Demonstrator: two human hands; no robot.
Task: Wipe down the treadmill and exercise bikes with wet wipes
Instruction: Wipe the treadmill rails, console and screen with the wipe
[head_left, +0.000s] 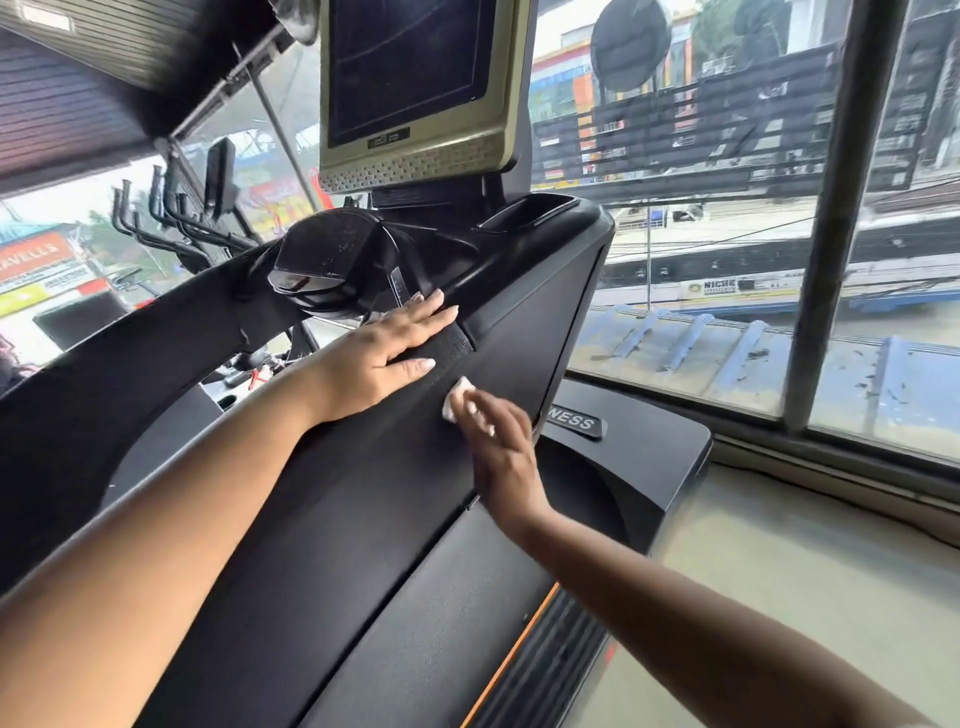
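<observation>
A black treadmill fills the view, its right side panel (540, 322) sloping down from the console with a grey-framed screen (415, 83). My left hand (384, 353) rests flat, fingers straight, on the textured black handrail (447, 358) just below the console. My right hand (498, 441) presses a small white wet wipe (456, 400) against the upper side panel with straight fingers, just below the handrail. Only a corner of the wipe shows under the fingertips.
The treadmill's motor cover (623, 431) with a "NESS" badge lies below the panel, an orange-edged deck (524, 649) beside it. Large windows (727, 260) stand close on the right with a ledge. More exercise machines (171, 223) stand at the far left.
</observation>
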